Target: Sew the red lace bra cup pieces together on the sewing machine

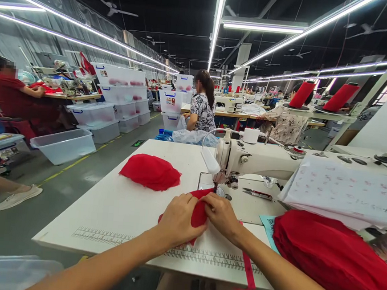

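Note:
A piece of red fabric (199,213) lies under my two hands, its far tip reaching the needle area of the white sewing machine (262,157). My left hand (181,220) is curled over the fabric's left side, thumb and fingers gripping it. On the right edge, close to the needle, my right hand (219,214) pinches the cloth between thumb and fingers. A stack of red fabric pieces (151,172) rests on the table to the far left of my hands. Beside my right forearm sits a larger pile of red fabric (332,258).
Thread snips (257,194) lie on the machine bed. Paper sheets (344,188) hang over the machine's right side. A printed ruler (211,257) and a red strip (248,272) run near the table's front edge. Ahead, a seated person (203,103) works near stacked plastic bins (123,95).

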Motion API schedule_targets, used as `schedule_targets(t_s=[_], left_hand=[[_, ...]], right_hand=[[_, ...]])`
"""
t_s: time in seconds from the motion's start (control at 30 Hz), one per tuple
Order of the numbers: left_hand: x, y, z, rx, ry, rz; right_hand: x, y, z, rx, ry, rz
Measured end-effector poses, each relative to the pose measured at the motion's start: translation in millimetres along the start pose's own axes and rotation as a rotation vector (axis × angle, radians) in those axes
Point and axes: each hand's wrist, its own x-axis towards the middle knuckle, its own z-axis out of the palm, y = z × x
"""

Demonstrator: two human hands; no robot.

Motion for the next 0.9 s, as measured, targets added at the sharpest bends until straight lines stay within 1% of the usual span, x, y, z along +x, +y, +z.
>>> schedule_targets(t_s=[0.1,0.17,0.23,0.33,0.4,0.47,0.53,0.63,0.7,0.77,0.83,0.9], left_hand=[[3,-3,13.3,-0.129,0.044,-0.048],[5,-7,15.1,-0.195,0.067,-0.082],[7,-11,12.8,-0.234,0.081,-0.105],[7,-12,9.6,-0.409,0.082,-0.158],[6,-12,10.6,-0.526,0.07,-0.195],[5,-13,13.5,-0.583,0.052,-0.22],[4,-15,16.6,-0.636,0.036,-0.246],[4,-19,18.9,-0.699,0.021,-0.279],[4,-20,19.2,-0.727,0.012,-0.293],[5,-20,19.3,-0.748,0.011,-0.304],[6,-19,19.1,-0.765,0.018,-0.314],[6,-17,18.4,-0.774,0.026,-0.321]], right_hand=[[0,2,-2,0.16,0.049,-0.011],[-3,6,-2,0.217,0.046,-0.064],[-5,10,0,0.221,0.016,-0.112],[-7,15,7,0.174,-0.032,-0.138],[-7,17,10,0.144,-0.059,-0.146],[-9,16,10,0.131,-0.081,-0.154],[-14,16,6,0.121,-0.104,-0.144],[-28,18,-7,0.109,-0.121,-0.086],[-39,22,-16,0.121,-0.096,-0.037],[-48,25,-25,0.126,-0.042,0.004],[-53,27,-30,0.113,-0.005,-0.02],[-53,24,-31,0.066,-0.021,-0.115]])
